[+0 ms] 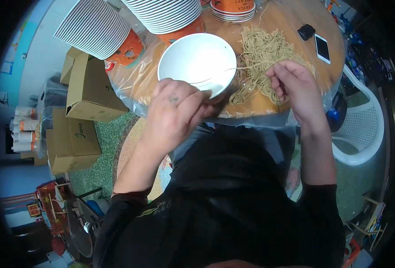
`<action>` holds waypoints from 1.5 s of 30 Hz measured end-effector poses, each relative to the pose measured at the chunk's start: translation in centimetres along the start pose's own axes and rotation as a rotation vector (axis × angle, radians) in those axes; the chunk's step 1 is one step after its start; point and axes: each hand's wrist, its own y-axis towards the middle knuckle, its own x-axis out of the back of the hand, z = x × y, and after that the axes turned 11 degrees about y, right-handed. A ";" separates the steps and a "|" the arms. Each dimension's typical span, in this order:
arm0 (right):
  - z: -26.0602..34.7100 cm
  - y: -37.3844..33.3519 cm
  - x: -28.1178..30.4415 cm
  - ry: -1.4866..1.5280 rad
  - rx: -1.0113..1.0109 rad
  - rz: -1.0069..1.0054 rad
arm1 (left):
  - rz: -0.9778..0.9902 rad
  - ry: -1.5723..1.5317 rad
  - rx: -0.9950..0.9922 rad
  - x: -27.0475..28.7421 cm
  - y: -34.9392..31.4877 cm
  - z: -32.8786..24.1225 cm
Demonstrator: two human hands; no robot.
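Note:
A paper bucket [196, 56] with a white inside is tipped so its open mouth faces me. My left hand [175, 107] is closed on the bucket's near rim. Between the thumb and fingers of my right hand [293, 82] is a beige cord [251, 67], stretched leftward to the bucket's right wall. Another thin piece of cord shows inside the bucket, close to my left fingers. Beneath and beside my right hand lies a tangled pile of beige cords [266, 47].
Stacks of nested orange paper buckets [128, 49] stand along the far side of the round, plastic-covered table [291, 20]. A phone [322, 48] and a small black case [306, 32] lie at the right. Cardboard boxes [88, 89] are at the left, a white plastic chair [360, 120] at the right.

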 end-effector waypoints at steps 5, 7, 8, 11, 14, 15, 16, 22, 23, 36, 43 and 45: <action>-0.6 0.0 0.8 0.300 -0.029 0.126 | -0.011 0.079 0.079 1.9 -0.8 4.4; -1.1 -0.3 0.6 0.420 -0.043 0.185 | 0.022 0.094 0.093 2.3 -1.6 5.8; -1.5 -0.6 0.1 0.523 -0.084 0.217 | 0.025 0.086 0.135 2.5 -1.8 6.0; -2.8 -1.0 -1.6 0.689 -0.140 0.288 | -0.005 -0.072 0.188 2.0 -1.9 5.1; -3.4 -1.0 -2.9 0.810 -0.167 0.315 | -0.003 -0.031 0.161 0.7 -1.1 2.8; -3.6 -1.0 -3.3 0.809 -0.169 0.320 | 0.014 -0.013 0.146 0.0 -1.1 2.9; -3.7 -1.1 -3.6 0.846 -0.174 0.330 | 0.014 0.032 0.133 -0.8 -1.2 3.0; -3.9 -2.0 -4.6 0.994 -0.240 0.391 | -0.063 -0.019 0.122 -0.2 -2.2 3.3; -4.1 -2.1 -4.6 1.049 -0.261 0.435 | -0.153 -0.044 0.117 0.0 -2.1 2.6; -4.3 -3.4 -5.6 1.041 -0.288 0.493 | -0.143 -0.323 0.132 -2.7 -1.0 -3.4; -6.8 -3.7 -7.7 0.307 0.420 -0.150 | -0.116 -0.222 0.172 -1.9 -1.8 -3.5; -7.6 -4.1 -8.3 0.231 0.618 -0.015 | -0.079 -0.179 0.154 -1.9 -2.1 -3.4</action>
